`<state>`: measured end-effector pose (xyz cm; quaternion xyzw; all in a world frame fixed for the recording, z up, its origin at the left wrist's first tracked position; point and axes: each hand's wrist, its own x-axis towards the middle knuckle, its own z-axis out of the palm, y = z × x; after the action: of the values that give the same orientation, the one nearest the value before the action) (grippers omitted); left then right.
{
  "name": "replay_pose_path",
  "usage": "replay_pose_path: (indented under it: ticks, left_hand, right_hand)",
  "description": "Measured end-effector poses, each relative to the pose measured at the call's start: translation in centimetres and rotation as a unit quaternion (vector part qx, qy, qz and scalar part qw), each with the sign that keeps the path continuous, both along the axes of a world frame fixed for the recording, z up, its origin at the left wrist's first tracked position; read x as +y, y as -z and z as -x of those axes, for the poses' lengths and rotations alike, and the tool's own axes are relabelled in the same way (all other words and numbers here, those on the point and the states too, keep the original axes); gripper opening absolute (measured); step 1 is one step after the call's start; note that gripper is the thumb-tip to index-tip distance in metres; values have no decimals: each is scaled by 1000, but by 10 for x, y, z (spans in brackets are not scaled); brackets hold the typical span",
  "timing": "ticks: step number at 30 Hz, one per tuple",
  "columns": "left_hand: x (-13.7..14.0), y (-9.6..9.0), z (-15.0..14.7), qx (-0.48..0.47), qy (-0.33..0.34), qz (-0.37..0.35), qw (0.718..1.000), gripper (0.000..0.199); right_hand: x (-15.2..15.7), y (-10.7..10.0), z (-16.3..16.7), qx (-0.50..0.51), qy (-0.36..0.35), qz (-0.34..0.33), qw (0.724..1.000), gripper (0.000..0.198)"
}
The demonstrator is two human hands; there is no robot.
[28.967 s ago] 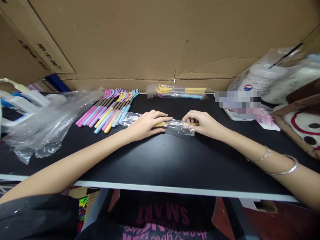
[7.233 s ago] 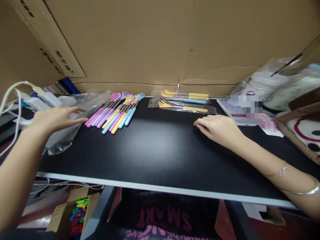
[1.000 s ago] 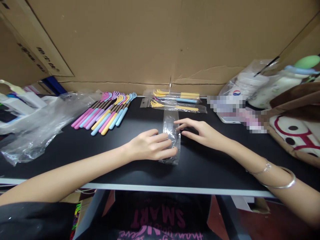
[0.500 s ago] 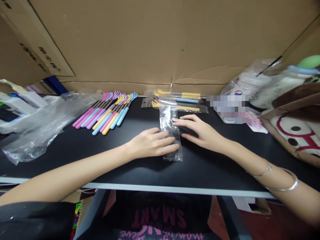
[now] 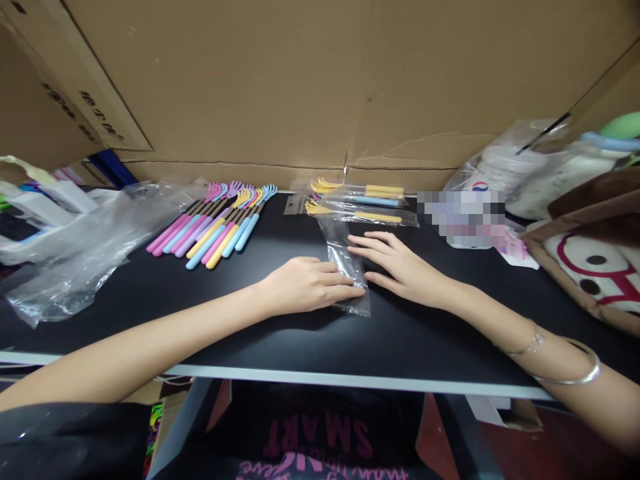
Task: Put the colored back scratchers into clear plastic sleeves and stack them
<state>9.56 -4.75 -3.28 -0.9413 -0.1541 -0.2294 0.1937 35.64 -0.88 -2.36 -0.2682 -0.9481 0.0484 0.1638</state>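
A narrow clear plastic bag [image 5: 345,250] lies flat on the black table [image 5: 280,340]. Across its lower part rests my left hand [image 5: 313,285], fingers stretched out over the film. My right hand [image 5: 400,267] is at the bag's right edge, its fingers spread and the fingertips by the film. Just beyond the bag lie several back scratchers in clear bags, the nearest a yellow back scratcher [image 5: 377,217]. To the left, a row of loose back scratchers [image 5: 213,237] with pink, purple, blue and yellow handles lies side by side, claws pointing away.
A large crumpled plastic bag [image 5: 100,247] covers the table's left side, near white plastic items [image 5: 45,207]. At the right are a bagged cup [image 5: 505,167], a partly blurred packet [image 5: 463,220] and a brown bag [image 5: 565,207]. Cardboard [image 5: 280,87] walls off the back.
The clear bag has tilted a little, its lower end shifting slightly right. My left fingers have slid slightly right over it; my right hand has barely moved.
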Motion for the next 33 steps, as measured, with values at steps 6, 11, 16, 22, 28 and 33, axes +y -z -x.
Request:
replay_pose_path:
  ticks: [6, 11, 16, 22, 28, 33]
  left_hand:
    - [0, 1, 0, -1, 1, 1, 1000, 29]
    - [0, 1, -1, 17, -17, 25, 999, 31]
    - [1, -1, -1, 41, -25, 66, 997, 34]
    - [-1, -2, -1, 59, -39, 117, 991, 37]
    - [-1, -22, 8, 56, -74, 200, 975, 44]
    - [22, -52, 41, 50, -268, 191, 943, 33]
  right_hand:
    - [-4, -1, 5, -17, -7, -45, 999, 59]
    - [5, 8, -4, -43, 38, 7, 998, 63]
    - [8, 11, -8, -68, 60, 14, 996, 65]
    - [6, 10, -6, -78, 86, 4, 993, 65]
    - [8, 11, -6, -71, 79, 34, 994, 67]
    - [8, 9, -7, -72, 77, 36, 994, 68]
